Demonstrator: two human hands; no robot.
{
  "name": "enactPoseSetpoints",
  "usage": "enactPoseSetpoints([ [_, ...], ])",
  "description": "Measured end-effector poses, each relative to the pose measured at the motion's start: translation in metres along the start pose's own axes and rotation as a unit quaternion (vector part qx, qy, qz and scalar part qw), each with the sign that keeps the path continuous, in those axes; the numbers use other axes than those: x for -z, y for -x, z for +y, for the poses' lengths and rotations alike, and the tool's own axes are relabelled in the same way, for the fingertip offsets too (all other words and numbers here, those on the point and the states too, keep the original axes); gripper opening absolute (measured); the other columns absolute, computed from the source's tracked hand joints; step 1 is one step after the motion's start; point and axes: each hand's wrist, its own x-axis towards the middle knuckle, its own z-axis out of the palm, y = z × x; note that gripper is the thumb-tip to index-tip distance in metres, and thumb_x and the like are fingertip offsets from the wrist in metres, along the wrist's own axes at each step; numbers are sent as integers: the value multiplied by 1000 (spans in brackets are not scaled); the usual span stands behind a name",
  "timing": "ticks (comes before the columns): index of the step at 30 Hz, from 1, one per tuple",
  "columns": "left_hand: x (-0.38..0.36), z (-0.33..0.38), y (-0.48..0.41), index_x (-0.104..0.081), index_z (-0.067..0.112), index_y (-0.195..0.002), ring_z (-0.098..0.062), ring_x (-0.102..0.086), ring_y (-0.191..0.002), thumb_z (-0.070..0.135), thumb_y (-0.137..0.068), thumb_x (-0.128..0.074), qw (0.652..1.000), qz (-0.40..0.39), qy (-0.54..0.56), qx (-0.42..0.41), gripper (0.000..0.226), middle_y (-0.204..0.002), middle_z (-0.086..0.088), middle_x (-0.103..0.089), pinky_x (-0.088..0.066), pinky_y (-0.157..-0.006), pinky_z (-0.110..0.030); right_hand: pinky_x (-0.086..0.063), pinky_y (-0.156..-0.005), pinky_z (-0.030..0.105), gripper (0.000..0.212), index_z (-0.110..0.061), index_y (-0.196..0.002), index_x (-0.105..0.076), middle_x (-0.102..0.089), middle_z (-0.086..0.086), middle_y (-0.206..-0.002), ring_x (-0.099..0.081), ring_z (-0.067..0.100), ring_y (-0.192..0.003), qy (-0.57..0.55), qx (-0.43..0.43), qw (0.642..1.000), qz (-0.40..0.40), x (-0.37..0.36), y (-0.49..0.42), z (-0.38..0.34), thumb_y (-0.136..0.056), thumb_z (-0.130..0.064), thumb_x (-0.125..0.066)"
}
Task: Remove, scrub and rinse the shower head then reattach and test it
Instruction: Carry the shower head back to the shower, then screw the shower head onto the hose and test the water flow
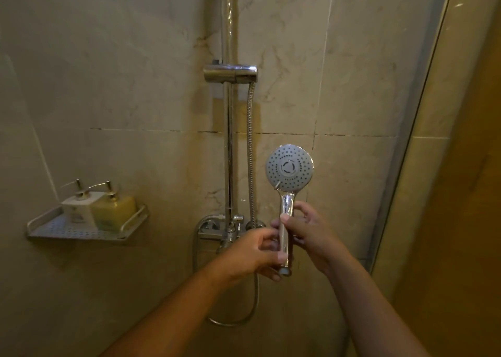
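Note:
The shower head [289, 167] is upright in front of the wall, its round grey spray face turned toward me above a chrome handle. My right hand [309, 233] grips the upper part of the handle. My left hand [254, 253] holds the lower part near the open threaded end, which has no hose on it. The metal hose [251, 150] hangs from the chrome holder [230, 73] on the vertical riser rail [229, 31] and loops below my arms. The mixer tap [227, 227] sits on the wall behind my left hand, partly hidden.
A perforated metal shelf [81, 233] on the left wall carries two pump bottles, one white [78, 207] and one yellow [115, 210]. Beige marble tiles cover the wall. A glass panel edge [406, 139] runs down the right side.

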Motion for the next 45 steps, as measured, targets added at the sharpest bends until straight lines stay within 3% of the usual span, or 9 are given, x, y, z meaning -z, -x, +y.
enactPoseSetpoints([
  [8, 38, -18, -1, -52, 20, -127, -30, -73, -92, 11, -85, -71, 999, -27, -45, 14, 47, -119, -10, -62, -59, -83, -51, -59, -75, 39, 44, -35, -125, -46, -76, 17, -102, -74, 33, -92, 19, -3, 1000, -10, -22, -17, -9, -94, -7, -62],
  [13, 39, -2, 3, -54, 28, -118, -23, -72, -89, 7, -90, -64, 998, -25, -58, -23, 36, -116, -6, -62, -61, -76, -36, -58, -80, 37, 27, -16, -115, -59, -75, 13, -103, -74, 26, -94, 79, 8, 997, -19, -31, -17, -15, -91, -8, -67],
  [20, 38, 20, -10, -51, 18, -134, -29, -73, -95, 18, -91, -65, 992, -16, -123, -25, 45, -112, -12, -68, -60, -82, -42, -59, -66, 33, 31, -19, -116, -53, -74, 19, -101, -73, 29, -82, 46, 12, 998, -38, -13, -29, -36, -93, -1, -62],
  [24, 41, 59, -17, -59, 19, -124, -24, -73, -91, 25, -92, -63, 963, -16, -265, -40, 33, -105, -9, -71, -60, -78, -34, -60, -67, 39, 32, -11, -123, -53, -72, 19, -95, -72, 29, -79, 14, 23, 999, -20, -1, -40, -46, -94, 1, -60],
  [28, 65, 115, -34, -60, 21, -118, -9, -64, -92, 27, -94, -58, 912, 113, -374, -122, 25, -105, 3, -65, -56, -81, -26, -60, -67, 40, 38, -10, -129, -48, -74, 21, -99, -74, 35, -84, 6, 29, 999, 13, 17, -52, -60, -94, 0, -59],
  [33, 97, 160, -62, -48, 20, -137, -14, -56, -117, 24, -91, -63, 882, 253, -333, -217, 49, -130, 1, -54, -48, -88, -23, -59, -72, 43, 37, -9, -130, -49, -74, 19, -101, -75, 36, -90, 29, 51, 998, 27, 33, -64, -78, -95, -4, -60],
  [36, 98, 170, -77, -42, 17, -141, -8, -49, -115, 23, -90, -64, 868, 297, -322, -235, 56, -135, 0, -51, -42, -88, -24, -59, -75, 46, 37, -10, -129, -49, -74, 21, -102, -75, 36, -90, 31, 62, 997, 33, 34, -70, -87, -94, -4, -60],
  [41, 90, 157, -105, -45, 18, -136, -8, -53, -105, 15, -97, -53, 906, 317, -187, -208, 40, -118, 7, -57, -45, -88, -28, -60, -75, 44, 37, -15, -128, -49, -75, 19, -102, -75, 35, -91, 17, 72, 997, 33, 33, -80, -96, -94, -4, -61],
  [45, 81, 143, -125, -60, 14, -109, -19, -66, -83, 20, -102, -41, 915, 344, -44, -206, 21, -90, -5, -66, -53, -85, -39, -59, -73, 43, 36, -16, -128, -50, -75, 19, -101, -74, 36, -92, 19, 73, 997, 28, 32, -83, -95, -95, -5, -60],
])
